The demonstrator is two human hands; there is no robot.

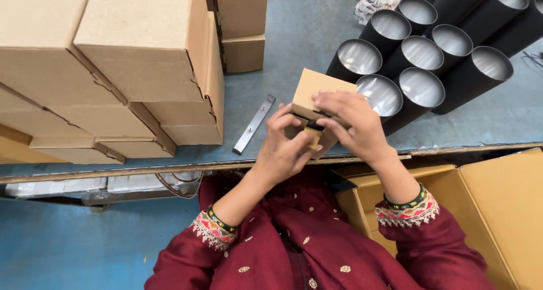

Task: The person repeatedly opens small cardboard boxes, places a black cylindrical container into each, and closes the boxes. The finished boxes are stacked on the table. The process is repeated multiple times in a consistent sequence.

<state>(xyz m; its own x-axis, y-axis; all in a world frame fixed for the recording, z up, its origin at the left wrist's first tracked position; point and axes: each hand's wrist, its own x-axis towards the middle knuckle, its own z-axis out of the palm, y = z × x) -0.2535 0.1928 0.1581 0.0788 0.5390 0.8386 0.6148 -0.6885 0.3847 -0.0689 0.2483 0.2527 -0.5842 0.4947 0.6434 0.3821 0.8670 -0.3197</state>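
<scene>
small cardboard box (310, 92) — plain brown, flap open.

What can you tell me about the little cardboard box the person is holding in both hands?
The small box is plain brown cardboard, unprinted on the faces that show, and held tilted above the blue table's near edge. Its near end is open, with something dark and a tan piece showing inside. The left hand grips that end from below; the right hand lies over its top, fingers across the upper face. Its far corner overlaps the black tubes in the picture; contact cannot be told.
</scene>
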